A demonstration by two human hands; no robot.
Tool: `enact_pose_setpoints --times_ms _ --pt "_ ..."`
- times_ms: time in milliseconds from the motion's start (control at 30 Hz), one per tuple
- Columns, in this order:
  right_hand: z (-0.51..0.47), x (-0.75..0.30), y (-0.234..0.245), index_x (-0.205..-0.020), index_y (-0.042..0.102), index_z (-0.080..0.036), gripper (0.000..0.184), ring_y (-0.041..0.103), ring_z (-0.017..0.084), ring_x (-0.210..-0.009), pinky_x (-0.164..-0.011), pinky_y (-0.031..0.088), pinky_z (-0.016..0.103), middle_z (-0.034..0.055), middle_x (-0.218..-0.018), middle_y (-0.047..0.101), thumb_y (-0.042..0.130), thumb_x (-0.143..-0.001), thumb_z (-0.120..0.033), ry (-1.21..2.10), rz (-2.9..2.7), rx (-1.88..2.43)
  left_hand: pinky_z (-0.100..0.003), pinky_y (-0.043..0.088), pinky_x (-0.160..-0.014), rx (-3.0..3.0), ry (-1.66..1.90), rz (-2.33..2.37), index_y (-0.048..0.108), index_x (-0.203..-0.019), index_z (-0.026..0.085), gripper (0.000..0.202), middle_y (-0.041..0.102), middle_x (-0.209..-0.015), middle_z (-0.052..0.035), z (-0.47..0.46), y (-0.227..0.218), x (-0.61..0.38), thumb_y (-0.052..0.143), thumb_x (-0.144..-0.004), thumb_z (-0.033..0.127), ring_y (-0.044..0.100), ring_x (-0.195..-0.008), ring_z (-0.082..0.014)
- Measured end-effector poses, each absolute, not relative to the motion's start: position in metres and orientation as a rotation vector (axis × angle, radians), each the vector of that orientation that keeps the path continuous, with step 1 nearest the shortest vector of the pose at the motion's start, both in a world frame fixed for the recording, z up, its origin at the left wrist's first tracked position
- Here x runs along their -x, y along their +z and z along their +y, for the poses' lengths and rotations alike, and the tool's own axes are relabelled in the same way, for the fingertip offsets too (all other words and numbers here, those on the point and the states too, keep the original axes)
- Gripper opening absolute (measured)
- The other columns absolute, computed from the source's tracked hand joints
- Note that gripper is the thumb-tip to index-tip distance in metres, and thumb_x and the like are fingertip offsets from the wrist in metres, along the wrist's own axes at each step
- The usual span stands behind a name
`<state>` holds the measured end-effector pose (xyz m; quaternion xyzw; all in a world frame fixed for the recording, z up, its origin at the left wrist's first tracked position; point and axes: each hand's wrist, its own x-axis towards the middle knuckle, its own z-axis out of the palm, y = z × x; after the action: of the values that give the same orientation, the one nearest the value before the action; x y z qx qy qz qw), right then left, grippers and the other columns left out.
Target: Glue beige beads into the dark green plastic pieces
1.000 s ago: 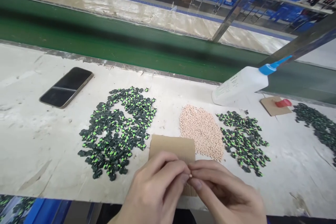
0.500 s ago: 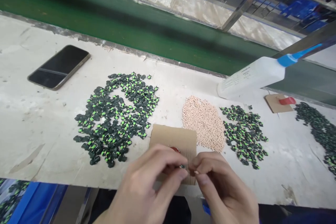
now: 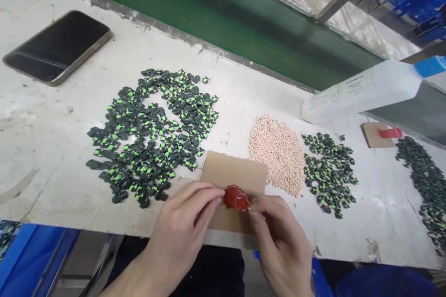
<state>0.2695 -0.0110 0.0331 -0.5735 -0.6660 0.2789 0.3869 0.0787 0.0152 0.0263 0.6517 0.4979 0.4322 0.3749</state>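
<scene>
A red cap-like cup (image 3: 235,196) with a glossy wet look lies tilted on a piece of cardboard (image 3: 230,167), its round end toward me. My left hand (image 3: 190,213) is closed in a pinch, thumb and forefinger at the cup's left edge; what they hold, if anything, is hidden. On the other side, my right hand (image 3: 280,236) pinches with its fingertips right at the cup's round end; anything between them is too small to name. To the left spreads a heap of small dark pieces with bright green marks (image 3: 149,144). Pale pinkish beads (image 3: 277,153) lie heaped to the right.
A smaller group of dark green-marked pieces (image 3: 329,171) lies right of the beads, and another heap (image 3: 423,185) farther right. A white bottle (image 3: 362,90) with a blue cap leans behind. A second cardboard piece (image 3: 372,135) bears a red tube (image 3: 390,132). A phone (image 3: 59,46) lies far left.
My hands have moved apart and now flank the red cup, which shows more fully. The dark piece at my left fingertips and pale bead at my right are no longer clearly visible. The view has shifted.
</scene>
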Motion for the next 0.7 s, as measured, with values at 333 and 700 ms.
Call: enact_pose_setpoints --times_ms 333,700 --pt "-0.008 -0.268 0.036 -0.102 0.066 -0.024 0.024 0.068 0.012 -0.092 -0.081 0.055 0.019 0.0013 -0.097 0.07 0.057 -0.099 -0.002 0.663 -1.757 1.482 -0.011 0.054 -0.085 -1.677 1.104 1.276 0.075 -0.103 0.012 0.02 0.077 -0.096 -0.0048 0.015 0.026 -0.076 0.059 -0.099 0.003 0.075 -0.085 -0.0101" --pt "-0.014 -0.272 0.049 -0.097 0.067 -0.027 0.018 0.064 0.012 -0.085 -0.074 0.056 0.018 -0.0007 -0.088 0.065 0.06 -0.101 -0.011 0.84 -1.54 1.501 -0.011 0.059 -0.073 -1.41 1.13 1.299 0.081 -0.095 0.025 0.024 0.079 -0.093 0.001 0.012 0.042 -0.077 0.066 -0.092 0.006 0.076 -0.079 -0.0101"
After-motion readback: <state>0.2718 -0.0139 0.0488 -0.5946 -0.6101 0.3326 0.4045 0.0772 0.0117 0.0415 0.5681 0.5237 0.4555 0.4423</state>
